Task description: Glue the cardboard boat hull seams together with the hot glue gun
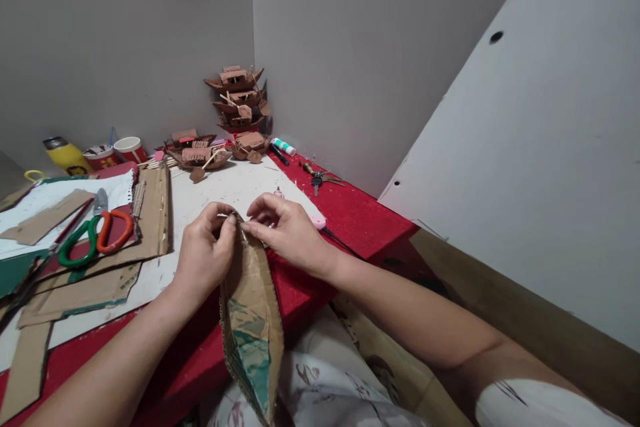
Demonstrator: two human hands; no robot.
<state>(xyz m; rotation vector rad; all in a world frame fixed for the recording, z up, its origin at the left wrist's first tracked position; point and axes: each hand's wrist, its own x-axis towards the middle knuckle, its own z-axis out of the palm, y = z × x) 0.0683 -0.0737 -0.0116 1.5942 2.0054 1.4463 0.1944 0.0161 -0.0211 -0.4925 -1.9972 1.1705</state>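
Left hand (pixel 206 250) on cardboard (pixel 250 267); green print (pixel 256 355)

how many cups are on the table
2: one cup beside the yellow bottle, the other cup just right of the first in the picture. More could be hidden behind things.

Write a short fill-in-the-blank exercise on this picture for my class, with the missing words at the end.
1. The left hand grips the long cardboard piece at the end ____ (nearer to/farther from) the person's lap.
2. The scissors have one orange handle loop and one ____ loop.
3. The brown models stacked in the corner are shaped like ____.
4. In the picture, the yellow bottle is to the ____ of the red cups.

Missing words: farther from; green; boats; left.
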